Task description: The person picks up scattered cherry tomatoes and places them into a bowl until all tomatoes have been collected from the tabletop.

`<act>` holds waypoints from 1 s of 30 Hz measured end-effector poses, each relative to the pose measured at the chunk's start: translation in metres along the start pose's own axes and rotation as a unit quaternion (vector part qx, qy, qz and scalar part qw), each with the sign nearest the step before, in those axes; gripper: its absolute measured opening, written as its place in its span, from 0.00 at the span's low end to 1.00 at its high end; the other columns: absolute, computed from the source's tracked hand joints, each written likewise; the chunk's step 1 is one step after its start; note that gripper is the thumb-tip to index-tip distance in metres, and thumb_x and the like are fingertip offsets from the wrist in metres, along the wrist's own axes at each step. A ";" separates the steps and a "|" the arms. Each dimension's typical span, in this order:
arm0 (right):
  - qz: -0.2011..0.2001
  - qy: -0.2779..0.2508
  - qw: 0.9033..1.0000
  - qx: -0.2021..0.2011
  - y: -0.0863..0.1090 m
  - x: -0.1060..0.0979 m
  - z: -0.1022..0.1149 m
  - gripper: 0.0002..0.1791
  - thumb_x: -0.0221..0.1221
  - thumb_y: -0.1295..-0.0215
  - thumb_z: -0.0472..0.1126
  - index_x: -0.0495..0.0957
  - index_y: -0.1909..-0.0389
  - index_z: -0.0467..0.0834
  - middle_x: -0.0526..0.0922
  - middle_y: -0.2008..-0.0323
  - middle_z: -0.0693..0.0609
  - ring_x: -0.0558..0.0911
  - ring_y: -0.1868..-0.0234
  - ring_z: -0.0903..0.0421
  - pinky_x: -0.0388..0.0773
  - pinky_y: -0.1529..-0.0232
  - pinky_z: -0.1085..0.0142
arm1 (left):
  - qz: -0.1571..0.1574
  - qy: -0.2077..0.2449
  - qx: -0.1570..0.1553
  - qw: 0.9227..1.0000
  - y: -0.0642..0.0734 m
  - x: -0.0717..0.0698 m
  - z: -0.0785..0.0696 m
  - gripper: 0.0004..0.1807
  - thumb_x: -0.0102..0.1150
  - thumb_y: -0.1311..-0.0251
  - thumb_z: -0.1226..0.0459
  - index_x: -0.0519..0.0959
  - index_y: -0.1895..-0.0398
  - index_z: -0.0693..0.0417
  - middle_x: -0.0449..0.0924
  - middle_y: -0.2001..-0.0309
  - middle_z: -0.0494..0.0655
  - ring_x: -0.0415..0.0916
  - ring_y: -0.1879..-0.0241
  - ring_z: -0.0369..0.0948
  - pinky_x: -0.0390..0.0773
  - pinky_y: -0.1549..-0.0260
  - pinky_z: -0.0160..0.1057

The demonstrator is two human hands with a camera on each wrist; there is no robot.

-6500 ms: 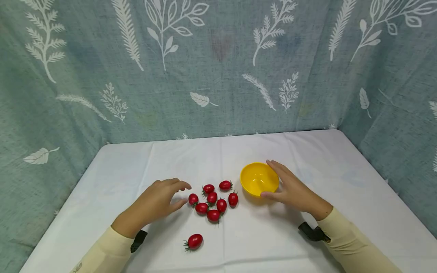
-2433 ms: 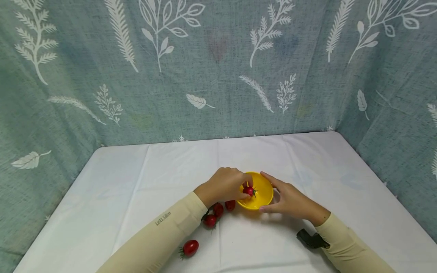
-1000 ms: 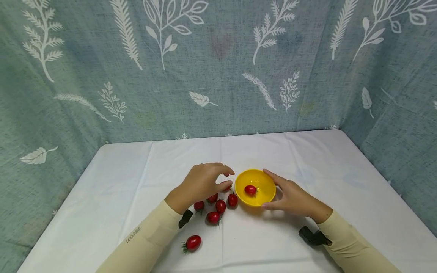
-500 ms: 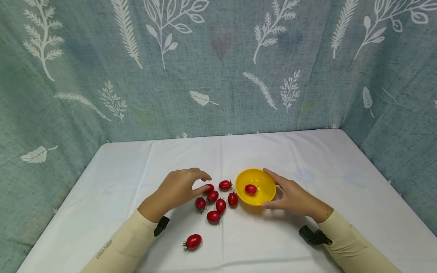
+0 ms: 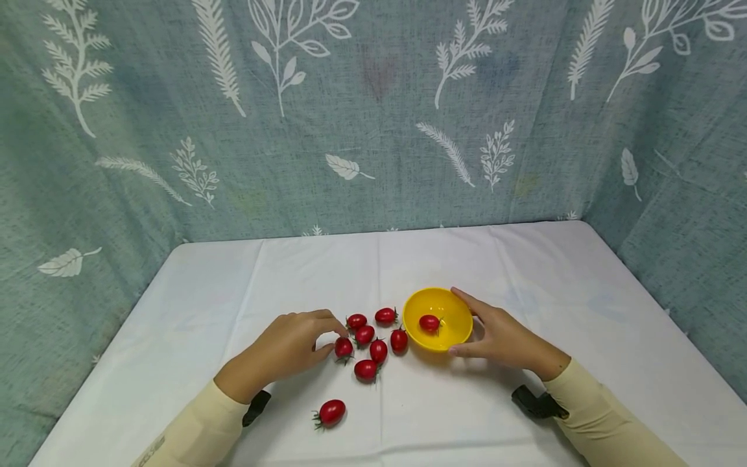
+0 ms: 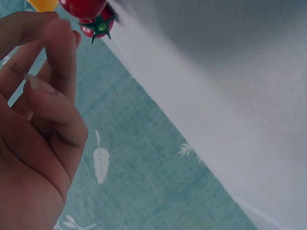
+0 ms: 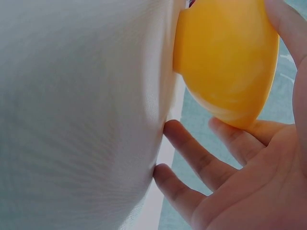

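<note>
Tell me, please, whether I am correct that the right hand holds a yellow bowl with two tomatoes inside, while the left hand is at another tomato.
Not quite: only one tomato lies inside, as the head view shows; the right hand does hold the yellow bowl, and the left hand is at another tomato.

- Yellow bowl (image 5: 439, 300): looks like smooth plastic, shiny inside, with a softer sheen on the outer wall
- Red tomatoes (image 5: 365, 370): taut, glossy skins catching small bright highlights
- Green stem star (image 6: 101, 27) on one tomato: duller than the skin
- White table cover (image 5: 467, 402): matt cloth, lightly creased, with a fine weave
- Blue-green hanging (image 5: 262, 162): matt cloth, coarse linen-like texture
- Cream sleeves (image 5: 607, 415): smooth matt fabric, wrinkled
- Black wrist straps (image 5: 533, 403): dark, material unclear
</note>
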State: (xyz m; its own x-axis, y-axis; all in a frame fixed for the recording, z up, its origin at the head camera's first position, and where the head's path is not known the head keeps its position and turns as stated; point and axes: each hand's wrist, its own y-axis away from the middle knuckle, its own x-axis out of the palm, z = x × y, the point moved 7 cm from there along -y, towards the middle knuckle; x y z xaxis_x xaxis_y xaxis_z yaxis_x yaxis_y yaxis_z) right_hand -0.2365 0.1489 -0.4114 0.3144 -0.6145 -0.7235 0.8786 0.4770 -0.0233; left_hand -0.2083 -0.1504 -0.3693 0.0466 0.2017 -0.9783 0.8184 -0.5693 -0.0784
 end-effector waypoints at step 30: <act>-0.002 0.002 1.000 -0.005 0.000 0.000 -0.002 0.60 0.73 0.49 0.60 0.52 0.22 0.43 0.67 0.27 0.41 0.71 0.31 0.41 0.60 0.30 0.38 | 0.021 -0.004 -0.014 1.000 -0.002 0.017 -0.004 0.15 0.75 0.48 0.61 0.83 0.57 0.37 0.81 0.58 0.33 0.66 0.78 0.29 0.70 0.74 0.32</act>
State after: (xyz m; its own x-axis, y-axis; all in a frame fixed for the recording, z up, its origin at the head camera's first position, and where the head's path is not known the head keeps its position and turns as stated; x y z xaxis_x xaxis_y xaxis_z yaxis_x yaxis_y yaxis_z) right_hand -0.2375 0.1500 -0.4131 0.3098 -0.6140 -0.7260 0.8759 0.4814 -0.0333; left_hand -0.2070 -0.1429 -0.3850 0.0762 0.1722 -0.9821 0.8314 -0.5547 -0.0328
